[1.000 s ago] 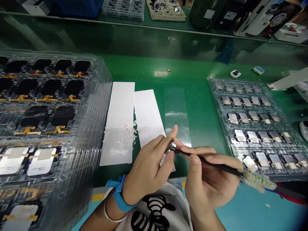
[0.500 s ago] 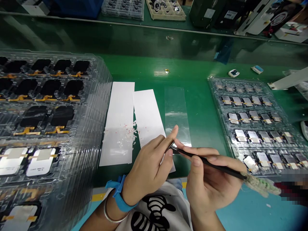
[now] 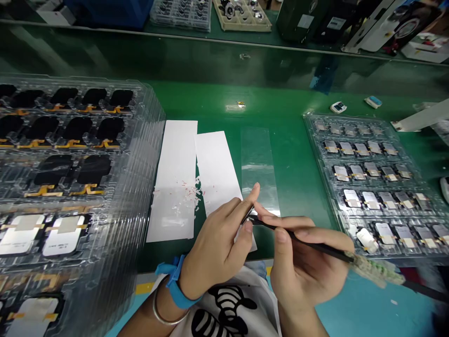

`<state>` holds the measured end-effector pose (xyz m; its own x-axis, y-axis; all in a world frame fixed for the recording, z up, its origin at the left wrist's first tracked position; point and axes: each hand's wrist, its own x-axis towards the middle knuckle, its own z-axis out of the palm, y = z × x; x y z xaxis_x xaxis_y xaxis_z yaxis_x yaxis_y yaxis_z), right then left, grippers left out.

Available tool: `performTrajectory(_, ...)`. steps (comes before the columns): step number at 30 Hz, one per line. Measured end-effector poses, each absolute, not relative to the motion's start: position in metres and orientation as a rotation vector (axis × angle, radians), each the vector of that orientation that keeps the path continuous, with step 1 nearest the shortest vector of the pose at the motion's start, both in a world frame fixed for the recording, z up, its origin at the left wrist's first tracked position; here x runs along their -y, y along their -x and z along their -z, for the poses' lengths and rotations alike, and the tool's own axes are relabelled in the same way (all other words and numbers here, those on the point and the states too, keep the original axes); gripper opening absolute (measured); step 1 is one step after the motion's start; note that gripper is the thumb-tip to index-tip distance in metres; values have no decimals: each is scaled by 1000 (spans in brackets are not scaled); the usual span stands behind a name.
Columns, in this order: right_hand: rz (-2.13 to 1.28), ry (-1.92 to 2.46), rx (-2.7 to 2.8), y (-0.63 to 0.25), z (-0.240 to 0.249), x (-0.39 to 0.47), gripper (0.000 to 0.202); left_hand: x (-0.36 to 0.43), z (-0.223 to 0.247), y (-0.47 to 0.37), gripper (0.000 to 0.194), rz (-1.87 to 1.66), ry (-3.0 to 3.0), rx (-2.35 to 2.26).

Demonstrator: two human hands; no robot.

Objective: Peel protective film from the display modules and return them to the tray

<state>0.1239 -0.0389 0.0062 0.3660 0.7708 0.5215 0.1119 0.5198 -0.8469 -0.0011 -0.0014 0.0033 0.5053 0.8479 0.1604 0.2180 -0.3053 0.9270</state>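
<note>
My left hand (image 3: pixel 219 238) is closed in a pinch, its index finger pointing up and forward. Between its fingertips is a small, thin, dark-edged piece (image 3: pixel 247 214), mostly covered by the fingers. My right hand (image 3: pixel 305 267) grips a slim black pen-shaped corded tool (image 3: pixel 322 247) with its tip at that piece. Fuzzy, pale tape wraps the tool's rear end, where a dark cord leaves it. Beneath and beyond my hands lie a white strip (image 3: pixel 215 164) and a clear plastic sheet (image 3: pixel 257 154). Another white strip (image 3: pixel 175 154), further left, carries tiny white and red scraps (image 3: pixel 189 194).
A tall stack of clear trays (image 3: pixel 140 140) with black screens stands at left. At right lies a clear tray (image 3: pixel 328 187) holding rows of small silver-backed screens. A shelf (image 3: pixel 245 38) with boxes and parts trays crosses the back.
My right hand and the corded tool have shifted slightly left. My left hand keeps its pinch in nearly the same place. The view has moved very little.
</note>
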Motion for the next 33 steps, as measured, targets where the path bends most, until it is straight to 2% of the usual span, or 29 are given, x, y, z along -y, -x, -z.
performTrajectory(10,-610,935,992,-133,-11,36,19,2,-3,-1,51,-852,-1903,-1003)
performTrajectory(13,-565,1045,1133,-146,-8,35,20,5,-4,1,53,-817,-1838,-968)
performTrajectory(18,-683,1253,1530,-159,-8,29,18,8,-1,4,52,-807,-1732,-881)
performTrajectory(20,-711,1258,1604,-161,-13,28,7,8,0,4,51,-779,-1728,-898)
performTrajectory(22,-697,1320,1623,-166,-21,26,10,8,0,3,51,-780,-1697,-920)
performTrajectory(26,-459,1546,1546,-218,-44,2,17,5,4,0,45,-959,-1593,-1073)
performTrajectory(31,66,1974,1267,-348,-75,-66,9,2,10,-2,22,-1204,-1593,-1121)
performTrajectory(33,178,2114,1183,-389,-79,-90,13,1,11,-2,18,-1252,-1569,-1098)
